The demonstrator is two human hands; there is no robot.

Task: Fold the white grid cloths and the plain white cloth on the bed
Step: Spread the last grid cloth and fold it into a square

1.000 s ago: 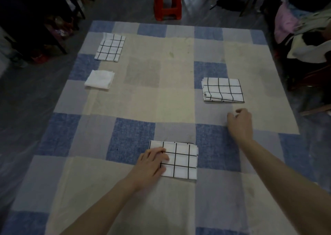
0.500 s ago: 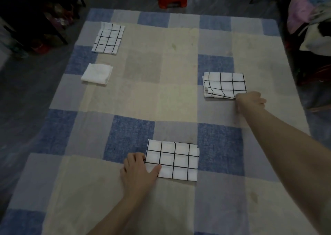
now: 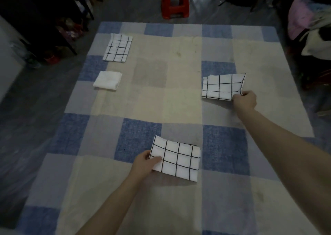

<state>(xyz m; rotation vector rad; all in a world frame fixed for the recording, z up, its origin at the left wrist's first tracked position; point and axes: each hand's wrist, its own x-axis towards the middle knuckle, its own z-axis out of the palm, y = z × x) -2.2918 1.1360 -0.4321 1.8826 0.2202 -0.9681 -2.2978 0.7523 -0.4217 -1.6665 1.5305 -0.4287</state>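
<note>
A folded white grid cloth [image 3: 179, 160] lies near me on the checked bed cover [image 3: 179, 100]; my left hand [image 3: 145, 163] grips its left edge, which is lifted a little. At the right, my right hand [image 3: 245, 101] pinches the near right corner of a second folded grid cloth [image 3: 222, 87], raising that side off the cover. A third folded grid cloth [image 3: 118, 48] lies flat at the far left. A folded plain white cloth [image 3: 107, 80] sits just in front of it.
A red plastic stool [image 3: 175, 1] stands on the floor beyond the far edge of the bed. Dark furniture and clutter [image 3: 59, 19] line the left side. A pile of clothes [image 3: 311, 30] sits at the right.
My left hand has closed on the near grid cloth's left edge and lifted it. My right hand reached the right grid cloth, took its near corner and raised it.
</note>
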